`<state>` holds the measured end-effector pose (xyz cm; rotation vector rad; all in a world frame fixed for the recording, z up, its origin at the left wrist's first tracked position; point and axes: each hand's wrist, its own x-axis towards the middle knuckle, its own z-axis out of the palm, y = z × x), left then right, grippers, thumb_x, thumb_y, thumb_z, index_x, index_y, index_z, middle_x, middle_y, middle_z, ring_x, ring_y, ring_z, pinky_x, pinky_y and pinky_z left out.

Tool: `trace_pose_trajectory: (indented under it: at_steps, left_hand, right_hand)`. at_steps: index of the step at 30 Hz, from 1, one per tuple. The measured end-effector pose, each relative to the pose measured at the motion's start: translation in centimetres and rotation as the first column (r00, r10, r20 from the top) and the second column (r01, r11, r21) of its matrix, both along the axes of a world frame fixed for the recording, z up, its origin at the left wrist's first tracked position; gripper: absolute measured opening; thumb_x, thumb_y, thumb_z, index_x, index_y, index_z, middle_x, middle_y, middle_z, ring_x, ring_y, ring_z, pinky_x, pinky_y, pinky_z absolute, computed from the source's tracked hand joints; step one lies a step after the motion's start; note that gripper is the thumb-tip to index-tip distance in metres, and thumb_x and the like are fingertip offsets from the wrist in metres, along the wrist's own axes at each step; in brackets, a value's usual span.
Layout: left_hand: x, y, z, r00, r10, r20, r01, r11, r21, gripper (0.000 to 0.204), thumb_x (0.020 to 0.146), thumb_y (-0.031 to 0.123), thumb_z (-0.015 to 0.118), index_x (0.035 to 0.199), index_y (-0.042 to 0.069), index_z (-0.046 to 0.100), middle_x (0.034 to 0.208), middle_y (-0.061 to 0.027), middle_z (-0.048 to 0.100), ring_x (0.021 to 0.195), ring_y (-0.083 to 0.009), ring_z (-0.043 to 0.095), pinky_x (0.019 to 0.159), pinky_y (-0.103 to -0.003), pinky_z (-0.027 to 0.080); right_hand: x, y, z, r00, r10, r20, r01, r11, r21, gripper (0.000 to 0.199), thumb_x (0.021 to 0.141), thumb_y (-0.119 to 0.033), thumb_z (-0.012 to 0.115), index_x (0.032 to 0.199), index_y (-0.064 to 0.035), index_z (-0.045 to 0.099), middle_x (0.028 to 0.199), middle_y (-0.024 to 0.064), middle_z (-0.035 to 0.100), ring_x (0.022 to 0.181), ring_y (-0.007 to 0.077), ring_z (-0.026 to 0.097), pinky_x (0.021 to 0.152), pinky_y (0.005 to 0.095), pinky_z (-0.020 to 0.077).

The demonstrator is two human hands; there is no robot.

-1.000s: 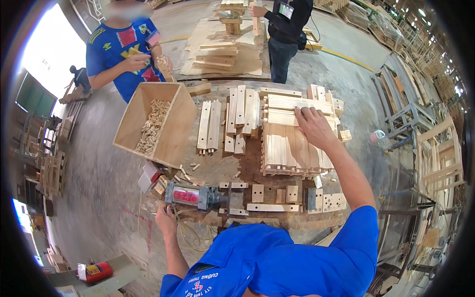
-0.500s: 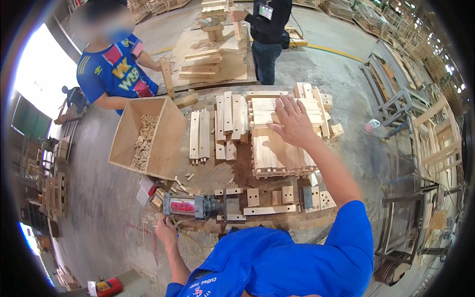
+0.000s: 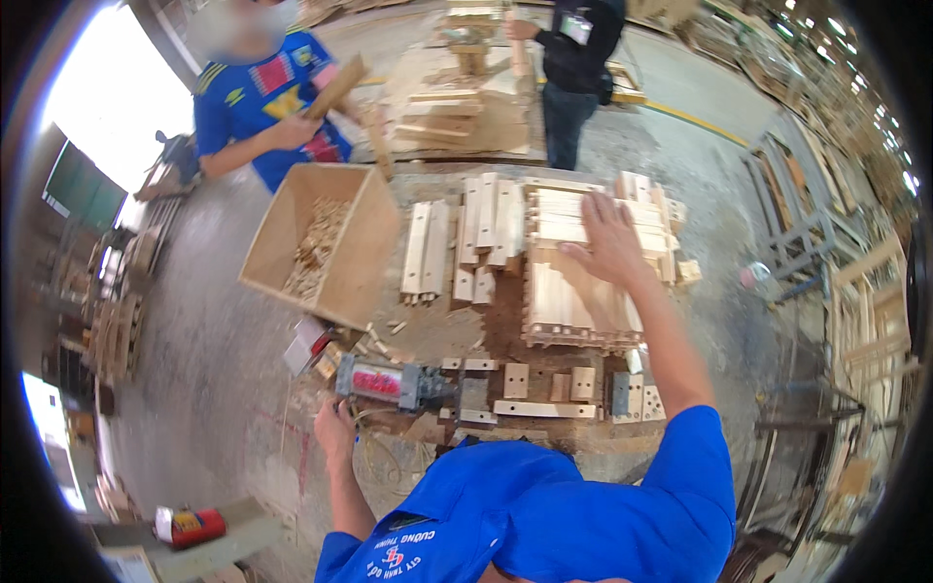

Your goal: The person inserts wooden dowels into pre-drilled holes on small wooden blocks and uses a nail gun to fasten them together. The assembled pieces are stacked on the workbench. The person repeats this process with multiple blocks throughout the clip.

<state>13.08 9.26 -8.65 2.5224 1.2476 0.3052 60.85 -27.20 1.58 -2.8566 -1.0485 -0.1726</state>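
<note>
My right hand (image 3: 612, 241) rests flat, fingers spread, on a stack of pale wooden slats (image 3: 573, 309) at the right of the worktable. At the table's near left edge, my left hand (image 3: 335, 428) has its fingers curled together beside the end of a pneumatic cylinder (image 3: 377, 381) with a clear barrel, red inside. Whatever is between those fingers is too small to make out. Ahead of the cylinder's rod end lie a long drilled wooden strip (image 3: 544, 409) and small drilled blocks (image 3: 516, 379).
A plywood box (image 3: 364, 248) of wooden dowels stands at the table's left. Drilled wooden bars (image 3: 422, 248) lie between box and stack. Across the table a person in a blue shirt (image 3: 267, 107) holds wooden pieces; another in dark clothes (image 3: 575, 87) stands behind. Metal frames (image 3: 792, 209) are at right.
The whole view has shifted, so the table sits farther right in it. Both my hands keep their places. The person in the blue shirt has lifted a wooden piece above the box.
</note>
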Motion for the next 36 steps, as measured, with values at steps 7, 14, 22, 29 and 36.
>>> trace_pose_trajectory:
  at_steps: [7, 14, 22, 29, 36]
  left_hand:
    - [0.4, 1.0, 3.5, 0.993, 0.086, -0.076, -0.072, 0.983, 0.17, 0.033, 0.097, 0.02, 0.076, 0.125, 0.004, 0.071, 0.109, -0.0211, 0.076, 0.1, -0.0392, 0.074, 0.087, -0.05, 0.058]
    - [15.1, -1.7, 5.5, 0.871, -0.146, 0.469, 0.241, 0.959, -0.149, 0.039, 0.095, 0.024, 0.079, 0.125, 0.0, 0.072, 0.108, -0.0199, 0.076, 0.098, -0.036, 0.074, 0.092, -0.046, 0.059]
    - [31.4, -0.4, -0.8, 0.978, -0.158, -0.14, 0.133, 0.976, -0.17, 0.103, 0.085, 0.047, 0.088, 0.164, 0.009, 0.034, 0.158, -0.0273, 0.048, 0.146, -0.0449, 0.047, 0.12, -0.058, 0.04]
    - [36.2, -1.6, -1.2, 0.938, -0.167, -0.303, 0.106, 0.972, -0.209, 0.126, 0.077, 0.051, 0.092, 0.168, 0.002, 0.021, 0.158, -0.0278, 0.05, 0.145, -0.0422, 0.052, 0.116, -0.052, 0.048]
    - [34.0, 0.1, -2.0, 0.981, -0.018, -0.194, -0.073, 0.89, -0.45, 0.108, 0.071, 0.044, 0.09, 0.155, -0.002, 0.041, 0.144, -0.0282, 0.064, 0.133, -0.0383, 0.066, 0.113, -0.047, 0.052]
  right_hand:
    - [-2.4, -2.0, 1.1, 0.999, -0.027, 0.026, 0.024, 0.992, 0.123, 0.097, 0.097, -0.054, 0.075, 0.165, 0.0025, 0.037, 0.17, 0.0266, 0.039, 0.16, 0.0449, 0.033, 0.13, 0.0583, 0.0255]
    - [-10.5, -4.7, 3.1, 0.981, 0.149, -0.125, -0.049, 0.812, 0.582, 0.066, 0.097, -0.019, 0.08, 0.155, -0.0004, 0.056, 0.144, 0.0263, 0.066, 0.133, 0.0377, 0.064, 0.112, 0.0467, 0.0506]
    - [-18.9, -7.6, 3.8, 0.861, 0.171, -0.479, 0.247, 0.683, 0.687, 0.048, 0.097, -0.011, 0.074, 0.142, 0.0035, 0.067, 0.118, 0.0197, 0.078, 0.107, 0.0251, 0.076, 0.097, 0.0386, 0.0591]
    - [-23.3, -11.1, -1.0, 0.775, 0.098, -0.624, 0.442, 0.623, 0.646, 0.042, 0.1, -0.011, 0.076, 0.137, 0.0052, 0.068, 0.116, 0.0197, 0.078, 0.104, 0.0251, 0.077, 0.093, 0.0363, 0.0606]
    - [-23.5, -8.6, -0.8, 0.767, 0.181, -0.616, 0.391, 0.629, 0.672, 0.039, 0.1, -0.009, 0.076, 0.136, 0.0031, 0.069, 0.115, 0.0172, 0.079, 0.099, 0.0232, 0.077, 0.09, 0.0356, 0.0613]
